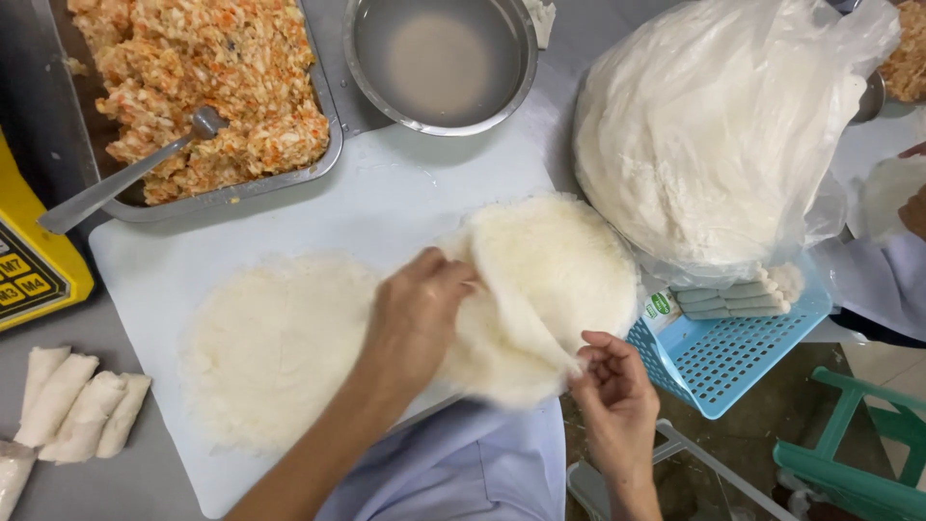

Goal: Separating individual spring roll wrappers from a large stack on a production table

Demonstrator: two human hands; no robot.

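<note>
Peeling one thin white wrapper (526,289) away from the round stack (559,280) looks like the step in hand, and everything here is placed from the white cutting board (386,193) in the middle. Off the board's left edge sits a yellow scale (34,260), and below it, at the board's lower left corner, lie four finished white rolls (82,405). Above the board's upper left corner stands a metal tray (318,96) of orange-and-white filling (203,77) with a spoon (125,178) resting in it. On the board's left half one wrapper sheet (280,347) lies spread flat. Above the board's top edge is a metal bowl (439,58) of cloudy liquid. On the board's right half the left hand (415,318) presses palm down on the stack, fingers curled over the lifted fold. At the board's lower right edge the right hand (612,396) pinches the loose edge of that wrapper between thumb and fingertips, a narrow grip. Beyond the board's right edge a clear bag (723,125) of wrappers rests on a blue basket (743,347). In my judgement, the next move calls for a slow, even pull while the stack is held down, since so thin a sheet may tear.
</note>
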